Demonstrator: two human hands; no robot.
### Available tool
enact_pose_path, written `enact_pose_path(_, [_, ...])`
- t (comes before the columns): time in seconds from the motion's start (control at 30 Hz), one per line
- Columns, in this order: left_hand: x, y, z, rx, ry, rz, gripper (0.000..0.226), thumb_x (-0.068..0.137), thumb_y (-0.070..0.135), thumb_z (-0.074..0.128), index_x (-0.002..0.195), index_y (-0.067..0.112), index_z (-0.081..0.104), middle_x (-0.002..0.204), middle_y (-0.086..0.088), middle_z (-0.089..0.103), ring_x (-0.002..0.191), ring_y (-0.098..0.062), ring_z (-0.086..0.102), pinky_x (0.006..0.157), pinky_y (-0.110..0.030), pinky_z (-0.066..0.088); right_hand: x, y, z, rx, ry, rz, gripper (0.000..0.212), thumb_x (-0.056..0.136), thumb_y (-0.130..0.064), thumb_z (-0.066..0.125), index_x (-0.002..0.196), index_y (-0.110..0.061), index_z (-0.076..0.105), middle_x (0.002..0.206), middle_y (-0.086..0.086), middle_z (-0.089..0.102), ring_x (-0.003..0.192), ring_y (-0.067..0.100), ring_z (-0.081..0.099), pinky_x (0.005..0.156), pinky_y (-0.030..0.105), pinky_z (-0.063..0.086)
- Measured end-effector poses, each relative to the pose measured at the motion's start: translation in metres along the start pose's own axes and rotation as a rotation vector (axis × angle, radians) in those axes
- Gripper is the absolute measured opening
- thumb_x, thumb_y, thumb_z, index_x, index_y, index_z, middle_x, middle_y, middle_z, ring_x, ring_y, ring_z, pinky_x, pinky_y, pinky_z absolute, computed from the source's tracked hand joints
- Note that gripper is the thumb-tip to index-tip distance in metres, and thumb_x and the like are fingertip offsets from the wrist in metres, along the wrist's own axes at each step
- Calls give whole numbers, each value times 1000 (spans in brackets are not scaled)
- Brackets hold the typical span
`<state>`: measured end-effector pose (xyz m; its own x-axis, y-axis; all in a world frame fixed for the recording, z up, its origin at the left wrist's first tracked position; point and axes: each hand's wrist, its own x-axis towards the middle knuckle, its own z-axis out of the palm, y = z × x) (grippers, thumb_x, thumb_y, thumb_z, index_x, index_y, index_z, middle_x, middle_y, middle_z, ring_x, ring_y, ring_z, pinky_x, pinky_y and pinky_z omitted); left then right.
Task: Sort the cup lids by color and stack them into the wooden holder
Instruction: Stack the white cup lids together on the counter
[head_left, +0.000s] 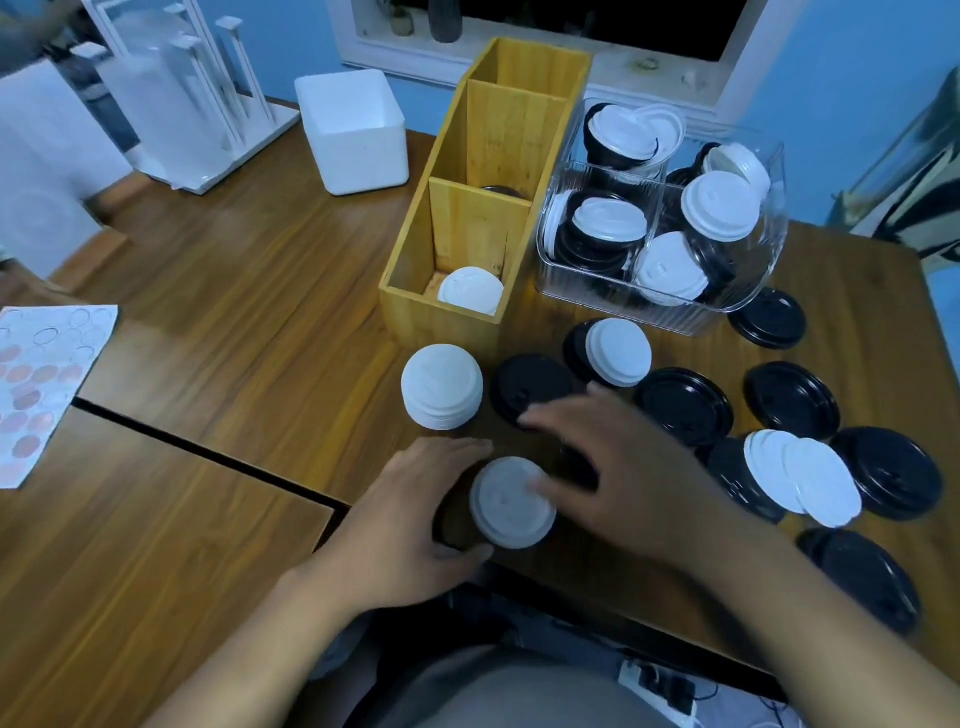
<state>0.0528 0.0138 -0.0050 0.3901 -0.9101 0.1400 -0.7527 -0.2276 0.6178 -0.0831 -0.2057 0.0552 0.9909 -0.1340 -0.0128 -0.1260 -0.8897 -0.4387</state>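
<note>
Near the front edge of the bench (234, 312) the person's left hand (405, 519) cups a white lid (511, 501), thumb at its near rim and fingers (457, 448) curved round its far side, so the lid sits in the crook of the hand. Something dark shows just under the lid's left edge; I cannot tell what it is. The right hand (634, 483) hangs over the lid from the right with its fingers spread wide and blurred. One fingertip is at the lid's right edge, and the hand grips nothing.

The wooden holder (410, 260) stands behind the hands, running away from the person in three compartments. One white lid (470, 291) lies in the nearest compartment and a black lid (501, 191) just shows in the middle one. I cannot see the floor of the far compartment.

A stack of white lids (441, 387) sits on the bench just in front of the holder. Loose black lids (792, 400) lie scattered to the right, some with white ones resting on them. Right of the holder is a clear tub (753, 312), piled with black and white lids mixed together.

At the back left stand a white box (353, 130) and a white rack (208, 104). A sheet of round stickers (41, 384) lies at the left edge.
</note>
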Motion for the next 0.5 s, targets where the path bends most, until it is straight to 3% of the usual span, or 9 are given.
enact_pose_path(0.07, [4, 4, 5, 41, -33, -6, 91, 75, 60, 78, 152, 32, 39, 148, 23, 42, 140, 2, 35, 111, -30, 32, 14, 20, -23, 69, 183, 151, 46, 90, -57, 60, 132, -42, 53, 131, -14, 59, 121, 6, 51, 105, 34, 43])
enact_pose_path(0.1, [5, 5, 7, 59, -33, 3, 90, 75, 62, 77, 152, 33, 40, 146, 24, 44, 139, 2, 35, 109, -29, 32, 23, 34, -31, 63, 249, 221, 44, 88, -53, 64, 129, -38, 56, 128, -10, 61, 118, 10, 54, 100, 35, 46])
enact_pose_path(0.23, [12, 6, 14, 76, -7, -7, 84, 77, 66, 75, 148, 32, 46, 139, 23, 49, 133, 0, 39, 104, -29, 35, 58, 81, -44, -28, 146, 431, 57, 83, -49, 72, 133, -30, 55, 132, -4, 60, 120, 19, 55, 100, 39, 47])
enact_pose_path(0.37, [13, 4, 16, 75, 7, -52, 85, 75, 70, 74, 146, 33, 47, 138, 23, 51, 132, -1, 41, 104, -33, 40, 66, 94, -37, -18, 89, 466, 63, 79, -48, 79, 134, -30, 54, 132, -3, 61, 121, 22, 56, 99, 42, 49])
enact_pose_path(0.5, [14, 4, 17, 80, 16, -80, 86, 73, 75, 71, 145, 33, 47, 137, 21, 53, 132, -2, 42, 103, -37, 42, 57, 80, -39, -6, 223, 414, 63, 77, -41, 83, 132, -28, 55, 128, -6, 62, 116, 21, 58, 95, 37, 47])
